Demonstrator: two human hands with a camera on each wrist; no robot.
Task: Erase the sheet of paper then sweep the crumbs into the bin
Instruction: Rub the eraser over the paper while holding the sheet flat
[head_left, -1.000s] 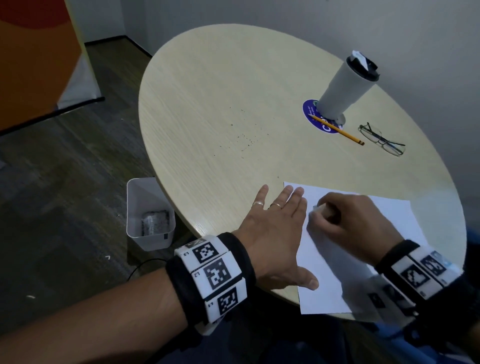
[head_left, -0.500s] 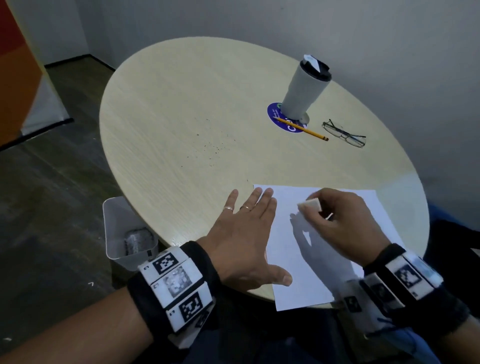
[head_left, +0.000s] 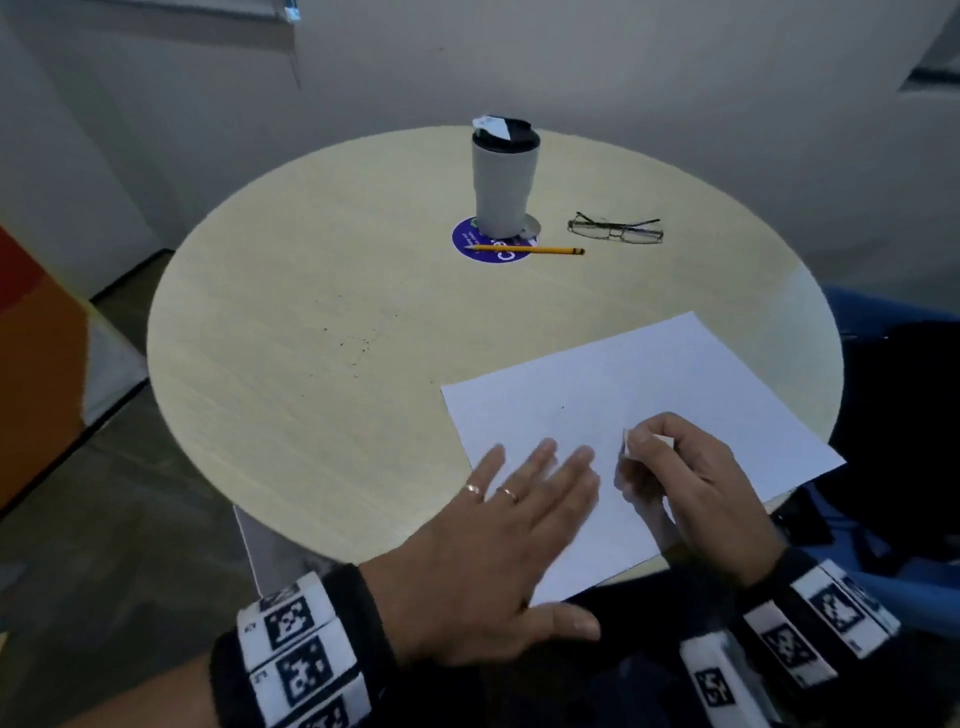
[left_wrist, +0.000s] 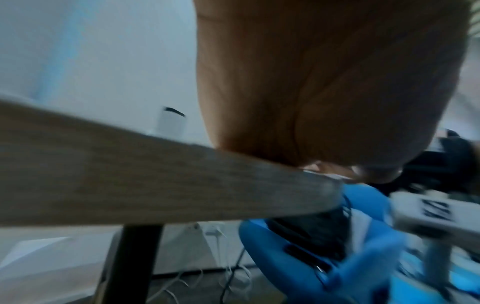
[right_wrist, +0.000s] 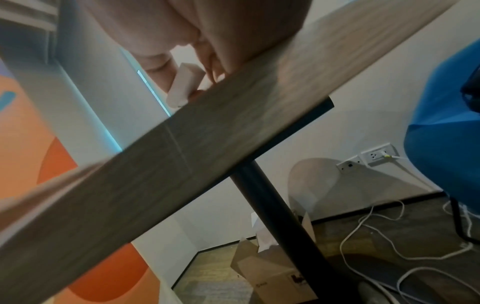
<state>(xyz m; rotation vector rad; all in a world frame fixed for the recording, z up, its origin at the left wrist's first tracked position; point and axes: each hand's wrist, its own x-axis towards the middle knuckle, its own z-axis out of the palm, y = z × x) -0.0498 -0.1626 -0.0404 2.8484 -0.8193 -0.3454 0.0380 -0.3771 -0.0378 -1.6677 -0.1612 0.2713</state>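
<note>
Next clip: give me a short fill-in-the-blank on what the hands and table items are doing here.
1. The right hand pinches a white ____.
2. The left hand lies flat, fingers on the ____.
3. The pencil lies partly across the blue ____ under the cup.
4. Right of the pencil lie the ____.

Missing words: eraser; paper; coaster; glasses.

Round wood table (head_left: 311, 395), grey walls (head_left: 623, 62), blue chair (right_wrist: 441, 127).

Dim, even indoor light, blur in the wrist views.
The table (head_left: 311, 364) takes a pale sheen at its right rim; the hands throw soft shadows on the paper (head_left: 623, 384). Both wrist views are smeared, tilted, bent at the edges.
</note>
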